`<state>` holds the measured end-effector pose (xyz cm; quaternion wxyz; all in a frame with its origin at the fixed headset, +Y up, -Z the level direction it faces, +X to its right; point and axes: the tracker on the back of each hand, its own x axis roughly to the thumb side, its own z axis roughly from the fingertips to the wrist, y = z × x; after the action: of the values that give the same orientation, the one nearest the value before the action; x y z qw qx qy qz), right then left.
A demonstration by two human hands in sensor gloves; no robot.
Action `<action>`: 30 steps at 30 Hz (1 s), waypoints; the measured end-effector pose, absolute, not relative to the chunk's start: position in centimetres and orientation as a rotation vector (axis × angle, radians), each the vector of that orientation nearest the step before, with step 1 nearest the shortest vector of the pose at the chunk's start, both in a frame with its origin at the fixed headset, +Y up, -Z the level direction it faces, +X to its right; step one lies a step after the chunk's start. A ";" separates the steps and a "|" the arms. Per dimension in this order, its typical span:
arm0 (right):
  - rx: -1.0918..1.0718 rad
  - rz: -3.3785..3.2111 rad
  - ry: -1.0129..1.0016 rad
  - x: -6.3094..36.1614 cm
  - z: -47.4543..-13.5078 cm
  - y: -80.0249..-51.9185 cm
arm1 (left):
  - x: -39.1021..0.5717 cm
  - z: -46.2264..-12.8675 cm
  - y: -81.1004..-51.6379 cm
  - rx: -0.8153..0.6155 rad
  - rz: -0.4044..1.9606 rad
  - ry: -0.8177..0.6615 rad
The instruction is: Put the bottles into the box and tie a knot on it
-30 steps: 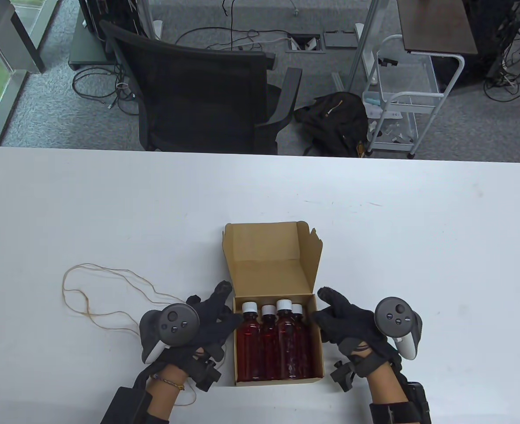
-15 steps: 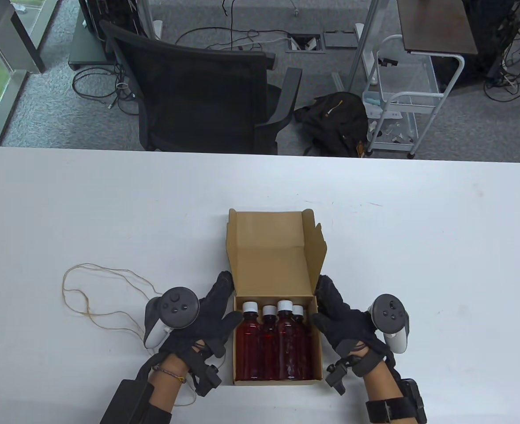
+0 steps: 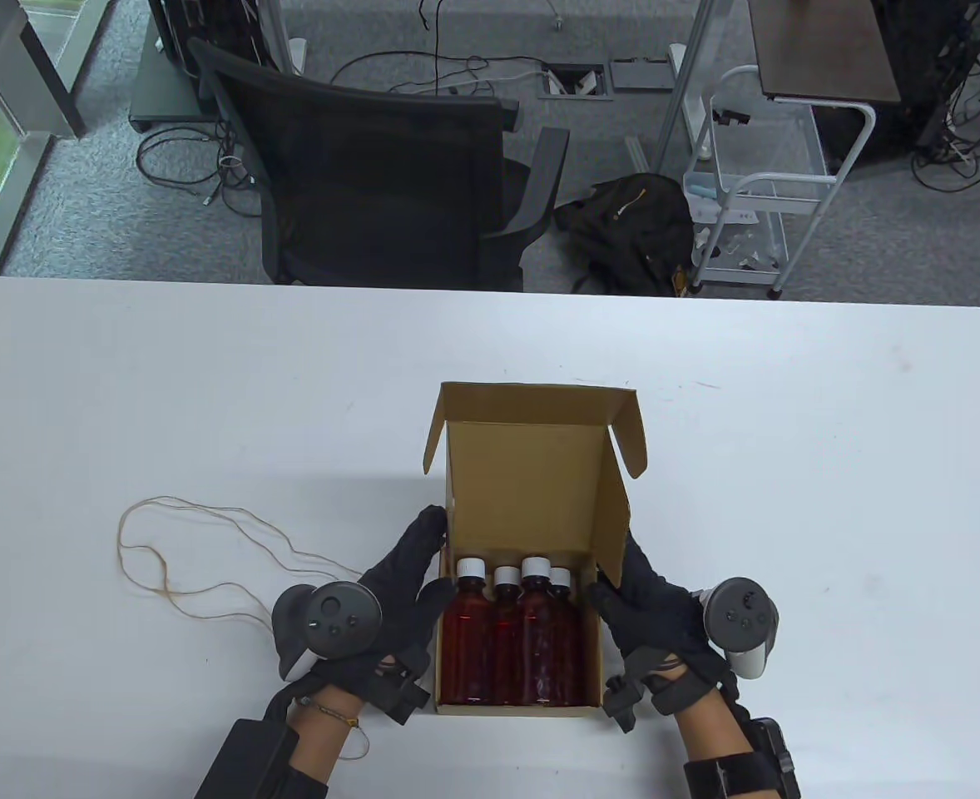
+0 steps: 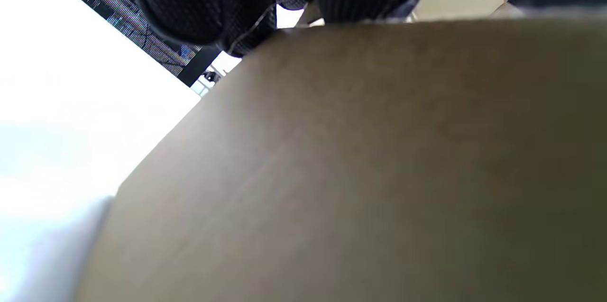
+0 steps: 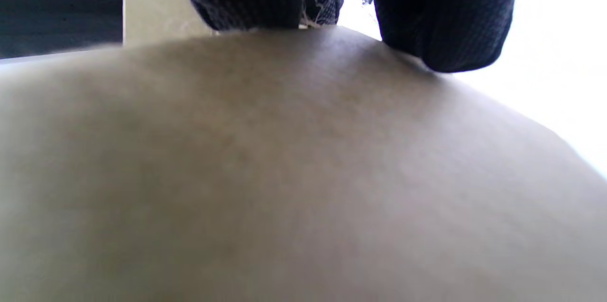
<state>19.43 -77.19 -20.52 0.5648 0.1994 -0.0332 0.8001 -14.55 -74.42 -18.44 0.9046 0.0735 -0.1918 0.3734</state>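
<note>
Table view shows four red bottles (image 3: pixel 513 637) already lying inside the cardboard box (image 3: pixel 532 491) near the table's front edge, so I judge the packing done. The left hand (image 3: pixel 398 595) and right hand (image 3: pixel 648 603) press fairly straight fingers against the box's side walls, and its lid stands raised. Closing it remains, then knotting the string (image 3: pixel 178 549), which lies untouched just left of the left hand.

Overhead table view; wrist views against box (image 3: pixel 532 499)
</note>
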 end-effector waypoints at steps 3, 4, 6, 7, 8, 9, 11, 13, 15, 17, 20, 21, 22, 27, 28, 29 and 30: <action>0.467 1.866 -0.082 19.5 -20.6 -77.3 | -14.8 -18.5 -74.5 0.146 0.827 -0.387; 0.471 1.850 -0.075 19.5 -20.7 -77.4 | -14.9 -18.6 -74.6 0.141 0.848 -0.384; 0.478 1.827 -0.062 19.5 -20.7 -77.4 | -15.2 -18.7 -74.7 0.134 0.930 -0.372; 0.475 1.797 -0.052 19.6 -20.8 -77.5 | -15.4 -18.7 -74.7 0.129 0.964 -0.372; 0.476 1.774 -0.041 19.6 -20.8 -77.6 | -15.5 -18.7 -74.8 0.126 0.995 -0.368; 0.474 1.755 -0.030 19.6 -20.8 -77.7 | -15.6 -18.7 -74.8 0.124 1.014 -0.363; 0.463 1.694 -0.013 19.7 -20.9 -77.9 | -15.8 -18.8 -74.9 0.124 1.039 -0.353; 0.456 1.671 -0.021 19.7 -20.9 -77.9 | -15.9 -18.8 -74.9 0.120 1.056 -0.350; 0.457 1.676 -0.021 19.7 -20.9 -77.8 | -15.9 -18.8 -74.9 0.121 1.061 -0.351; 0.457 1.686 -0.018 19.8 -20.9 -77.9 | -15.8 -18.7 -74.9 0.115 1.054 -0.360; 0.476 1.755 -0.022 19.7 -20.8 -77.7 | -15.4 -18.6 -74.7 0.107 1.013 -0.392; 0.480 1.771 -0.024 19.6 -20.8 -77.6 | -15.3 -18.6 -74.6 0.105 0.980 -0.408; 0.490 1.790 -0.026 19.5 -20.7 -77.5 | -15.2 -18.5 -74.6 0.112 0.945 -0.420; 0.513 1.878 -0.023 19.6 -20.6 -77.1 | -15.0 -18.1 -74.4 0.127 0.777 -0.461; 0.517 1.884 -0.016 19.6 -20.5 -77.1 | -15.0 -18.0 -74.4 0.122 0.742 -0.469; 0.514 1.885 -0.012 19.6 -20.5 -77.1 | -15.1 -17.9 -74.3 0.115 0.733 -0.475; 0.517 1.881 -0.004 19.6 -20.5 -77.0 | -15.1 -17.9 -74.3 0.103 0.735 -0.476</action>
<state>19.57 -77.05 -20.49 0.5609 0.2194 -0.0017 0.7983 -15.08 -74.30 -17.91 0.9043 0.0500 -0.2306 0.3558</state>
